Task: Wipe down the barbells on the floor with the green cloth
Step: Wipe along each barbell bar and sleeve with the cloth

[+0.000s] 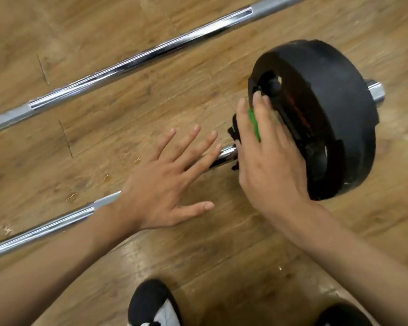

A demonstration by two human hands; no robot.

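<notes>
Two chrome barbells on a wooden floor (198, 260), seen from above the person's arms.

The far barbell (127, 64) lies bare and runs diagonally from lower left to upper right. The near barbell (45, 228) lies roughly parallel to it and well apart. It carries a black weight plate (339, 102) at its right end, and the bar's end stub (376, 92) sticks out beyond the plate. A black collar (233, 132) sits on the shaft just inside the plate, partly hidden.

The left hand (160, 184) is over the near bar's shaft, palm down. Its fingers (193, 135) are straight and spread wide and grip nothing. Whether the palm touches the bar cannot be told.

The right hand (269, 161) lies against the inner face of the weight plate, beside the collar. Its fingers (259, 100) are extended and close together, reaching toward the plate's hub.

The green cloth (254, 124) is under the right hand, between the hand and the plate. Only a narrow strip of it shows, between two of the fingers.

Two dark shoes appear at the lower edge, the left shoe (151, 302) and the right shoe (346, 316). Motion blur softens the hands and the plate.
</notes>
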